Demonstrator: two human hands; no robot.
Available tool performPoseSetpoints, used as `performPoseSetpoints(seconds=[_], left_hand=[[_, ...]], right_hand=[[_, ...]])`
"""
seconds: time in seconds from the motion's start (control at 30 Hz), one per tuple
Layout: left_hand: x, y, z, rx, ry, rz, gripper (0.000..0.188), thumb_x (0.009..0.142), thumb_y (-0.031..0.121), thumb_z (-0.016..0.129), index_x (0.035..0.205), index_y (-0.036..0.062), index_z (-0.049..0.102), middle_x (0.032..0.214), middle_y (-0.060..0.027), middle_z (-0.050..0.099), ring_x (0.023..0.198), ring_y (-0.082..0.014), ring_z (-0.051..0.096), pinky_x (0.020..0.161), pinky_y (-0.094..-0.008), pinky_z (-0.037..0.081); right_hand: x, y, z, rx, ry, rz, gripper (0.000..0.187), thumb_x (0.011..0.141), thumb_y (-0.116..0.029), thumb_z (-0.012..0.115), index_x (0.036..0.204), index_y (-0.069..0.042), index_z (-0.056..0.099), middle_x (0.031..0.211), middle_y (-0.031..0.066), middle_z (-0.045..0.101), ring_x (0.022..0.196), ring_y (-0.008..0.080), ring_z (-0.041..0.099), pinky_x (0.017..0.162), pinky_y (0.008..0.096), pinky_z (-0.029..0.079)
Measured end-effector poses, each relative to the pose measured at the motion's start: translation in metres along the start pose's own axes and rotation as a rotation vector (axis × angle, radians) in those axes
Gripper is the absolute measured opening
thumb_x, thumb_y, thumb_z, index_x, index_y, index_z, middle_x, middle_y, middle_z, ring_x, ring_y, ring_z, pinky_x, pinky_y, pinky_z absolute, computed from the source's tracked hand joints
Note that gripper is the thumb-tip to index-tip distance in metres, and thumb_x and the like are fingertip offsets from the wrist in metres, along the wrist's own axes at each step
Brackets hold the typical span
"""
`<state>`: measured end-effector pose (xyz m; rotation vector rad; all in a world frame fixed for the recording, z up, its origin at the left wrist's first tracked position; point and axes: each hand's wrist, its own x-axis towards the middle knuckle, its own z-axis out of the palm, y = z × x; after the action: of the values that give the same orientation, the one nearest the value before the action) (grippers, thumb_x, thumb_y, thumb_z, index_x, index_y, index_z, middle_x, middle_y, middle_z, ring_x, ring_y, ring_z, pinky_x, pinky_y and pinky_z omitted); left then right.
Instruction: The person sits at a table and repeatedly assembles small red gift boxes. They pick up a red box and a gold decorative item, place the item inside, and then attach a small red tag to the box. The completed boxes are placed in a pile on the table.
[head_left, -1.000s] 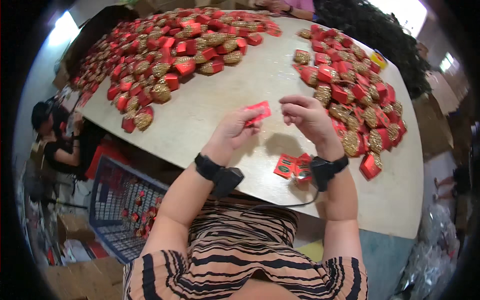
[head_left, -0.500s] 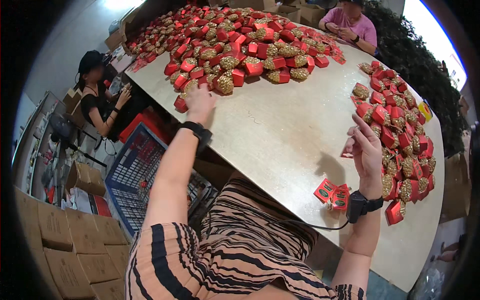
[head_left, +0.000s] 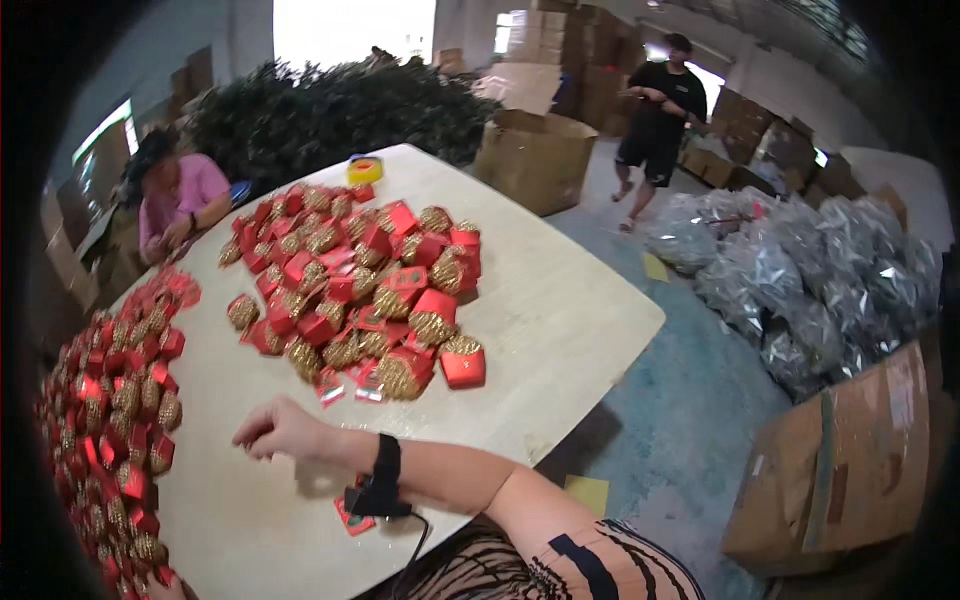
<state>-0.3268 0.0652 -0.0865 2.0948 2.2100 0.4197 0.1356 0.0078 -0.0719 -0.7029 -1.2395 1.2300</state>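
Observation:
My right hand [head_left: 292, 432] is over the tabletop [head_left: 560, 330], its fingers curled together toward the left. Whatever they may hold is hidden. Just beyond it lies a heap of red and gold ornaments [head_left: 345, 285], each a faceted red piece joined to a rough glittery gold part. Close to my right wrist, a red tag [head_left: 352, 516] lies flat on the table. Only a bit of my left hand [head_left: 165, 586] shows at the lower left edge, beside the larger ornament pile [head_left: 120, 430]; its fingers are mostly out of sight.
A yellow tape roll [head_left: 365, 170] sits at the far table edge. Across the table a person in pink [head_left: 185, 195] works, and another in black [head_left: 660, 105] stands beyond. Cardboard boxes [head_left: 535, 160] and clear plastic bags [head_left: 800, 270] occupy the floor to the right.
The view has swung to the right, bringing the smaller heap to the middle. My left hand has gone nearly out of view, and my right hand's fingers now point left.

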Motion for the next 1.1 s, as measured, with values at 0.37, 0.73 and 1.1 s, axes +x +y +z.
performPoseSetpoints(seconds=[0.37, 0.73, 1.1], left_hand=[[-0.027, 0.084, -0.015, -1.266, -0.057, -0.152, 0.048, 0.083, 0.032, 0.062, 0.125, 0.0139, 0.047, 0.109, -0.0176, 0.058, 0.1, -0.0315, 0.055, 0.079, -0.0432, 0.051], [-0.073, 0.249, 0.009, -2.17, -0.51, -0.137, 0.029, 0.088, 0.031, 0.057, 0.104, 0.0072, 0.056, 0.1, -0.0074, 0.062, 0.09, -0.0203, 0.06, 0.082, -0.0359, 0.05], [-0.09, 0.286, 0.017, -2.381, -0.54, -0.087, 0.035, 0.089, 0.021, 0.057, 0.119, 0.0052, 0.051, 0.118, -0.0107, 0.056, 0.104, -0.0236, 0.055, 0.094, -0.0388, 0.042]], right_hand=[[-0.01, -0.029, 0.007, 0.061, -0.003, 0.17, 0.023, 0.091, -0.013, 0.047, 0.095, 0.006, 0.059, 0.067, 0.0058, 0.057, 0.046, 0.0103, 0.056, 0.041, 0.022, 0.045], [-0.021, -0.029, 0.022, -0.509, -0.156, -0.002, 0.032, 0.091, -0.02, 0.042, 0.073, 0.002, 0.055, 0.064, 0.0099, 0.058, 0.051, 0.0194, 0.057, 0.052, 0.0328, 0.046], [-0.016, -0.019, 0.016, -0.473, 0.038, -0.096, 0.028, 0.091, -0.02, 0.046, 0.077, 0.003, 0.053, 0.066, 0.012, 0.055, 0.059, 0.0188, 0.058, 0.053, 0.0339, 0.046]])
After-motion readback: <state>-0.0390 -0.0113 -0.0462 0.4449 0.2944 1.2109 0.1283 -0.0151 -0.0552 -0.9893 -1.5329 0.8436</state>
